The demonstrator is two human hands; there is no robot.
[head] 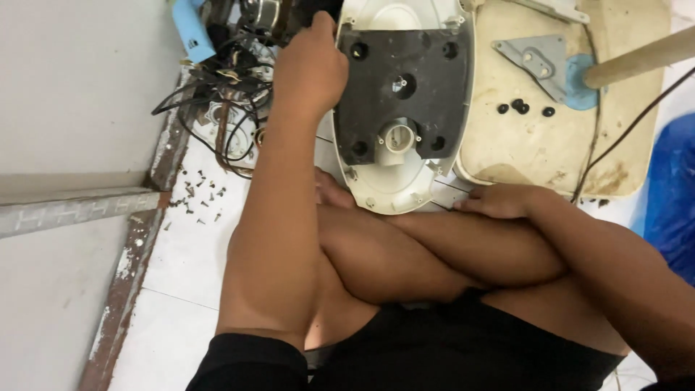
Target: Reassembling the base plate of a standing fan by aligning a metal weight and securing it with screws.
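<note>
Far to my left, by the grey wall, a scatter of small loose screws lies on the white tiled floor, so I judge a good deal of the unfastening is already behind me. Just beyond them sits a tangle of black wires with a motor part and a light blue plastic piece at the top edge, pulled clear of the housing as far as I can tell. My left hand reaches forward over that heap and curls its fingers around the upper left rim of the white oval fan base, gripping it. The base lies upside down in front of my crossed legs, its dark inner plate still seated, with empty round holes at the corners and a short white tube standing near its lower middle; lifting that plate out looks to be what remains. My right hand rests loosely curled on the floor, holding nothing, touching the base's lower right edge. Further right lies a yellowed, stained second base with a grey metal bracket and a few black screws loose on it, and a blue bag at the far edge.
</note>
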